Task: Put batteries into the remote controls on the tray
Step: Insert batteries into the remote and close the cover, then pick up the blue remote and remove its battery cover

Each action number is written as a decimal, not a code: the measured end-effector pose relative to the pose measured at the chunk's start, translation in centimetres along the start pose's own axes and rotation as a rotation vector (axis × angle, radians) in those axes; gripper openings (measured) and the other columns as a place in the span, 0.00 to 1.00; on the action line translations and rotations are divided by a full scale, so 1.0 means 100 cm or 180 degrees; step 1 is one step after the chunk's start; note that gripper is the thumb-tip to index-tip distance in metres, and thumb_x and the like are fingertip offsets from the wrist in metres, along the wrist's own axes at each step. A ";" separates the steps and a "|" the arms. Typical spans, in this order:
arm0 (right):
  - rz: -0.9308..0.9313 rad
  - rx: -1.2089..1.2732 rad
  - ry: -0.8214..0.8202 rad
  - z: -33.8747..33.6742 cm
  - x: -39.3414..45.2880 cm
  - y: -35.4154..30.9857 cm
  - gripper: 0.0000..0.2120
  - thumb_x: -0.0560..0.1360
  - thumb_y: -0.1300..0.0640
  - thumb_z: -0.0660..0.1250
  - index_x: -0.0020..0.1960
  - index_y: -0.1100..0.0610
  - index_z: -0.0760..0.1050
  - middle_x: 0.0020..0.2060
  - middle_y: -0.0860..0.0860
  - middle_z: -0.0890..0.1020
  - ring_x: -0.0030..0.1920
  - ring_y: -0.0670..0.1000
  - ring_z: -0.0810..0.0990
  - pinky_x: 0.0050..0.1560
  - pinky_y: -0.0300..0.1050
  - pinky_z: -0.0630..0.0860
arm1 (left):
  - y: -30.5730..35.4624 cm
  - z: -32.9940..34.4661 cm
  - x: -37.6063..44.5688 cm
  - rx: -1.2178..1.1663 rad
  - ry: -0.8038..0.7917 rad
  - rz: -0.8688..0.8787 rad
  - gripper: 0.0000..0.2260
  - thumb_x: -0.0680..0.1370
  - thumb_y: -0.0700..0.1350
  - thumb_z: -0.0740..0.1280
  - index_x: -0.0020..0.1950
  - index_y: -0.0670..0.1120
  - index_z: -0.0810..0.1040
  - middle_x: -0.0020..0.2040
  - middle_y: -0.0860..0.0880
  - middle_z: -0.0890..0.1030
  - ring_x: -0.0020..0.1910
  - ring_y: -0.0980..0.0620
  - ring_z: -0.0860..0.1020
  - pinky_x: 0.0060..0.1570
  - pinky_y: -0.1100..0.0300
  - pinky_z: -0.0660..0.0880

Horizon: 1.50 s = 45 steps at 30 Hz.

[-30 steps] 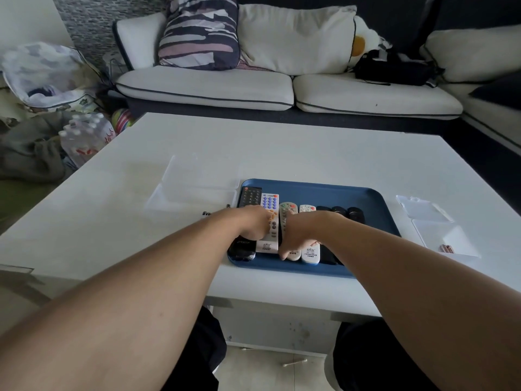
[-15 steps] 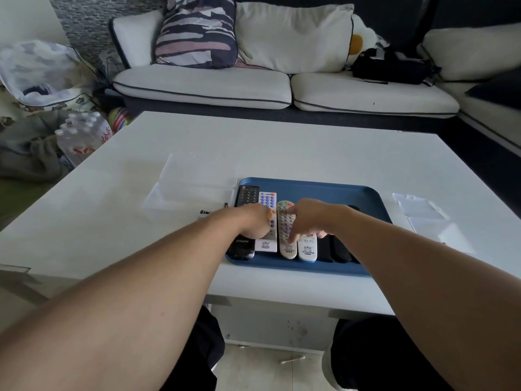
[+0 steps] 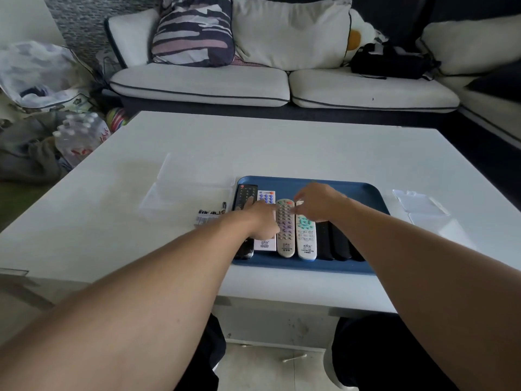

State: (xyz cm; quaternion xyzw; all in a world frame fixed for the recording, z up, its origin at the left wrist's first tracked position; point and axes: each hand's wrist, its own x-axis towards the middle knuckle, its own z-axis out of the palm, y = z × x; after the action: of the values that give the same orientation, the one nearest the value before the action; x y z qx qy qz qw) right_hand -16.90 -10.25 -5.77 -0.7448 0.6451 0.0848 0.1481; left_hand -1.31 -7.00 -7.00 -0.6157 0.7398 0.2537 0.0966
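Blue rectangular plastic tray (image 3: 358,190): sits on the white table (image 3: 253,148), holding a row of remote controls laid side by side, lengthwise toward the person.

Black remote control with a red button (image 3: 244,194): leftmost in the row, under the tips of the left fingers.

White remote control with blue buttons (image 3: 266,196): next along, its middle covered by the left hand (image 3: 260,217).

Grey remote control with purple buttons (image 3: 285,230): lies between the two hands, touched on its left edge by the left hand and near its top by the right fingertips.

White remote control with teal buttons (image 3: 306,235): its top end is under the right hand (image 3: 317,201).

Black remote controls (image 3: 335,241): several, right of the white one, partly hidden beneath the right forearm.

Left hand: fingers extended flat, pressing on the remotes, gripping nothing.

Right hand: fingers curled downward over the top of the teal-buttoned remote; whether they pinch it I cannot tell.

Small dark cylindrical batteries (image 3: 210,214): a cluster on the table just left of the tray, beside the left wrist.

Clear plastic box (image 3: 186,190): beyond the batteries, left of the fingers.
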 end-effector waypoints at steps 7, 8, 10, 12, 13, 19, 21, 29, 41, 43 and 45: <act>0.0202 -0.0157 0.0127 0.015 0.020 0.031 0.14 0.82 0.47 0.56 0.54 0.52 0.77 0.54 0.51 0.81 0.53 0.54 0.80 0.49 0.49 0.77 | 0.005 0.005 0.000 -0.0097 -0.0159 -0.0080 0.46 0.72 0.65 0.73 0.81 0.64 0.46 0.82 0.50 0.36 0.79 0.42 0.32 0.76 0.37 0.36; 0.0176 -0.0086 0.0099 0.016 0.021 0.032 0.15 0.83 0.46 0.55 0.50 0.53 0.76 0.52 0.51 0.81 0.51 0.54 0.79 0.49 0.49 0.77 | 0.004 0.005 0.002 -0.0106 -0.0167 -0.0090 0.47 0.71 0.64 0.73 0.81 0.64 0.46 0.82 0.50 0.36 0.78 0.41 0.31 0.76 0.36 0.36; 0.0173 -0.0004 0.0082 0.018 0.023 0.033 0.15 0.83 0.46 0.56 0.47 0.53 0.75 0.48 0.51 0.80 0.49 0.53 0.79 0.47 0.48 0.76 | 0.004 0.004 0.005 -0.0147 -0.0218 -0.0094 0.47 0.71 0.64 0.74 0.81 0.64 0.47 0.82 0.50 0.36 0.78 0.40 0.31 0.76 0.35 0.37; 0.0164 -0.0002 0.0017 0.019 0.025 0.033 0.15 0.83 0.45 0.56 0.52 0.54 0.77 0.49 0.51 0.80 0.50 0.54 0.79 0.48 0.49 0.76 | 0.004 0.004 0.008 -0.0151 -0.0259 -0.0097 0.47 0.71 0.63 0.75 0.81 0.64 0.47 0.82 0.49 0.36 0.79 0.39 0.32 0.76 0.34 0.40; 0.0161 0.0012 -0.0017 0.020 0.027 0.033 0.16 0.82 0.44 0.57 0.53 0.54 0.77 0.50 0.51 0.80 0.50 0.54 0.79 0.50 0.49 0.76 | 0.004 0.004 0.009 -0.0158 -0.0265 -0.0100 0.47 0.71 0.62 0.75 0.81 0.64 0.47 0.82 0.49 0.36 0.79 0.39 0.32 0.76 0.34 0.41; 0.0299 0.0357 0.0091 0.023 0.031 0.034 0.16 0.79 0.43 0.63 0.45 0.55 0.77 0.43 0.52 0.81 0.44 0.53 0.80 0.44 0.47 0.77 | 0.003 0.006 0.014 -0.0159 -0.0238 -0.0086 0.48 0.71 0.62 0.75 0.81 0.63 0.48 0.82 0.48 0.38 0.80 0.39 0.35 0.77 0.36 0.45; 0.0304 0.0449 0.0132 0.020 0.031 0.033 0.16 0.77 0.42 0.65 0.50 0.55 0.79 0.47 0.51 0.82 0.47 0.53 0.80 0.49 0.49 0.80 | 0.003 0.006 0.015 -0.0175 -0.0239 -0.0096 0.48 0.71 0.62 0.75 0.81 0.63 0.48 0.82 0.48 0.38 0.80 0.40 0.35 0.77 0.37 0.45; 0.0293 0.0909 0.0053 -0.001 0.008 0.024 0.17 0.79 0.46 0.63 0.40 0.58 0.74 0.32 0.51 0.76 0.30 0.50 0.71 0.28 0.40 0.66 | 0.003 0.003 0.010 -0.0332 -0.0290 -0.0101 0.49 0.70 0.61 0.77 0.81 0.61 0.49 0.82 0.49 0.38 0.80 0.42 0.36 0.77 0.37 0.47; 0.0381 0.2253 0.1191 -0.034 -0.017 0.006 0.08 0.75 0.51 0.66 0.50 0.55 0.75 0.41 0.52 0.83 0.35 0.50 0.79 0.31 0.43 0.73 | 0.022 -0.022 -0.018 -0.1849 -0.0026 0.0527 0.31 0.72 0.60 0.75 0.72 0.53 0.72 0.66 0.49 0.78 0.59 0.50 0.78 0.60 0.55 0.74; 0.0288 0.2448 0.1412 -0.035 -0.021 0.003 0.08 0.74 0.50 0.68 0.49 0.54 0.75 0.38 0.52 0.84 0.33 0.50 0.80 0.29 0.42 0.73 | 0.020 -0.023 -0.019 -0.2088 -0.0042 0.0603 0.12 0.77 0.52 0.73 0.58 0.50 0.79 0.55 0.45 0.82 0.47 0.52 0.79 0.49 0.60 0.76; 0.0125 0.2742 0.1441 -0.037 -0.026 -0.001 0.12 0.75 0.44 0.69 0.48 0.52 0.76 0.34 0.50 0.84 0.30 0.48 0.77 0.27 0.40 0.70 | 0.018 -0.024 -0.021 -0.2462 -0.0046 0.0559 0.07 0.81 0.46 0.68 0.56 0.45 0.80 0.54 0.43 0.83 0.47 0.51 0.80 0.44 0.61 0.75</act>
State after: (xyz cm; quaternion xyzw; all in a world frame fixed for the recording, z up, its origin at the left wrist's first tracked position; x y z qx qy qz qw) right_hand -17.39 -9.05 -1.46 -0.6032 0.6515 -0.3512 0.2973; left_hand -2.11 -6.17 -3.49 -0.5392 0.6387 0.5253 -0.1592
